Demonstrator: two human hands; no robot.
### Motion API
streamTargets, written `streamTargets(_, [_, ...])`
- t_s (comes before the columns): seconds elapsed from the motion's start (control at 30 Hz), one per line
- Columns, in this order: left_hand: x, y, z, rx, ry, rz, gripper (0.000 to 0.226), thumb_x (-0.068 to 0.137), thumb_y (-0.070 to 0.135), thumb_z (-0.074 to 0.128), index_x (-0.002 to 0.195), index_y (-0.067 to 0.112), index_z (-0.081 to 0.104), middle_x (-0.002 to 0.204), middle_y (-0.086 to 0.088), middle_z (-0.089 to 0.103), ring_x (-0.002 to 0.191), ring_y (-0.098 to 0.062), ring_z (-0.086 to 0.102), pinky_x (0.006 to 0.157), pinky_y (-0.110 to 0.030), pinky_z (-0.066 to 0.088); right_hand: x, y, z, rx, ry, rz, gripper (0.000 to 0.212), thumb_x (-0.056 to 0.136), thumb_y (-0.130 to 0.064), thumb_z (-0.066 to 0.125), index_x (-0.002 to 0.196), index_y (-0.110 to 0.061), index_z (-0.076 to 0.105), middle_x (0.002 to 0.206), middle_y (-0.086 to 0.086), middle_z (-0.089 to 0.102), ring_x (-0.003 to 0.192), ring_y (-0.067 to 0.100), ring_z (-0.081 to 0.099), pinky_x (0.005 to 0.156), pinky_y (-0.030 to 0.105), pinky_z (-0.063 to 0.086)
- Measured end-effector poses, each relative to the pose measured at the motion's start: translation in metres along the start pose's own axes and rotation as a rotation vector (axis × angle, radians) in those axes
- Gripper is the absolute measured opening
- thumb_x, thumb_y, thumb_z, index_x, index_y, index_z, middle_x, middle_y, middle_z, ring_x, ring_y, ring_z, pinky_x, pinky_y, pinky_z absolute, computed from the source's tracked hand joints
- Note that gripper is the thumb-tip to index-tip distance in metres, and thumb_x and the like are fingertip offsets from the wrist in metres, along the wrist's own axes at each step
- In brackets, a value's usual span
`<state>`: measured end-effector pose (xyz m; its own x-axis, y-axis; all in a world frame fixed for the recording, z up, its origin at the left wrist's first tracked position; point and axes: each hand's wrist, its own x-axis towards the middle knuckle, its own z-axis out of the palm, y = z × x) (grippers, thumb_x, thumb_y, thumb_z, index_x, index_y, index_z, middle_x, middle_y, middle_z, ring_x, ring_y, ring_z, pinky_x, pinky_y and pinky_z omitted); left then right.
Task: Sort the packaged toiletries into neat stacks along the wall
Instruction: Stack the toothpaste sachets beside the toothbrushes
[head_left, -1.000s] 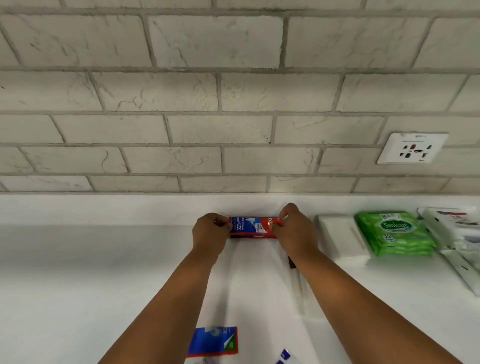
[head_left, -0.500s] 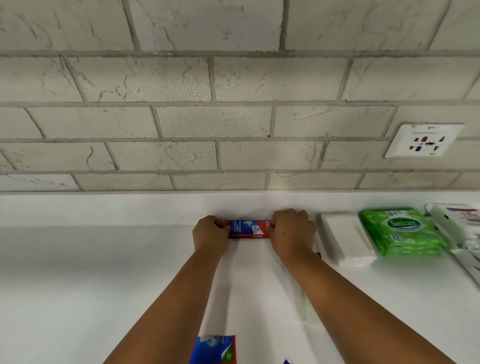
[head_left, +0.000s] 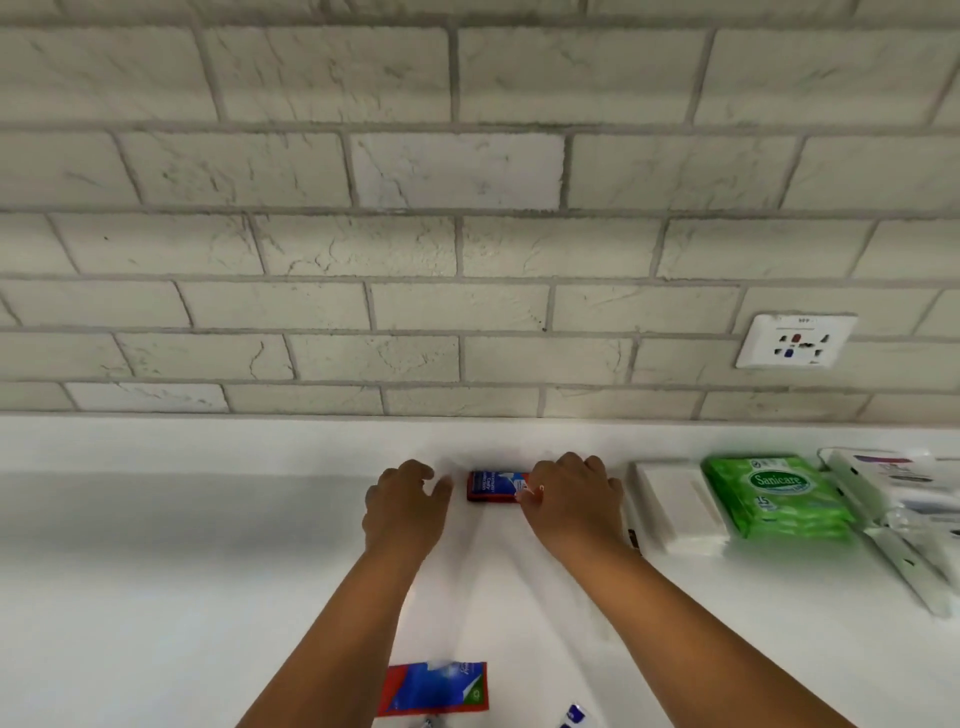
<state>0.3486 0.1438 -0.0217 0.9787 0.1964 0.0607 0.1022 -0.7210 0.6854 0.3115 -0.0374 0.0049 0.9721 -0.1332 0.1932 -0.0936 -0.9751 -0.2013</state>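
Toiletries line the white counter (head_left: 156, 571) by the brick wall (head_left: 467, 234): white packs (head_left: 675, 506) and green Sanicare wipes (head_left: 774, 493), with the far-right packets blurred and cut off. Right hand (head_left: 571, 499) covers one end of the red-and-blue box (head_left: 491, 486), thumb against it, though its grip is unclear. Left hand (head_left: 402, 506) hovers beside it, fingers relaxed.

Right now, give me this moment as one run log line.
step: squaring toothpaste boxes at wall | left hand: open, off the boxes | right hand: touching their right end | wipes: stacked
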Motion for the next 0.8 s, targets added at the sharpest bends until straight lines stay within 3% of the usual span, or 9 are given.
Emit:
streamTargets(0.17, [-0.035,-0.020,-0.029,-0.016,-0.034,0.060,0.022,0.088,0.044,0.059,0.103,0.029,0.065,0.112,0.003,0.063,0.105,-0.019,0.058,0.085,-0.027,0.045,-0.038,-0.016,-0.008,0.167,-0.047,-0.034,0.027,0.090,-0.049,0.051,0.106,-0.032,0.064,0.115,-0.006,0.058,0.114,0.021,0.047,0.088,0.033,0.042])
streamTargets(0.3, [-0.061,-0.040,-0.050,0.009,-0.184,0.078,0.013,0.088,0.031,0.063,0.097,0.024,0.069,0.104,0.002,0.068,0.094,-0.017,0.062,0.078,-0.023,0.048,-0.080,-0.030,0.006,0.367,-0.158,-0.058,0.021,0.084,-0.046,0.062,0.097,-0.031,0.068,0.106,-0.005,0.062,0.103,0.017,0.055,0.085,0.030,0.048])
streamTargets(0.43, [-0.084,-0.062,-0.065,0.102,-0.314,0.086,0.002,0.086,0.028,0.066,0.087,0.026,0.065,0.099,0.005,0.068,0.090,-0.013,0.060,0.083,-0.025,0.049,-0.118,-0.036,0.019,0.367,-0.288,-0.140,0.025,0.087,-0.037,0.064,0.110,-0.027,0.065,0.112,-0.003,0.057,0.108,0.014,0.048,0.087,0.025,0.045])
streamTargets(0.67, [-0.108,-0.091,-0.068,0.234,-0.374,0.102,0.049,0.078,0.041,0.074,0.120,0.021,0.062,0.120,0.003,0.056,0.112,-0.015,0.053,0.094,-0.027,0.046,-0.141,-0.035,0.034,0.264,-0.346,-0.224,0.046,0.090,-0.035,0.060,0.134,-0.023,0.051,0.128,0.000,0.049,0.118,0.017,0.042,0.099,0.028,0.040])
streamTargets(0.8, [-0.115,-0.094,-0.067,0.257,-0.338,0.174,0.047,0.077,0.036,0.076,0.121,0.020,0.063,0.122,0.003,0.056,0.110,-0.013,0.053,0.091,-0.020,0.044,-0.142,-0.037,0.034,0.247,-0.323,-0.235,0.044,0.091,-0.035,0.060,0.132,-0.023,0.053,0.126,-0.001,0.050,0.116,0.015,0.043,0.097,0.027,0.042])
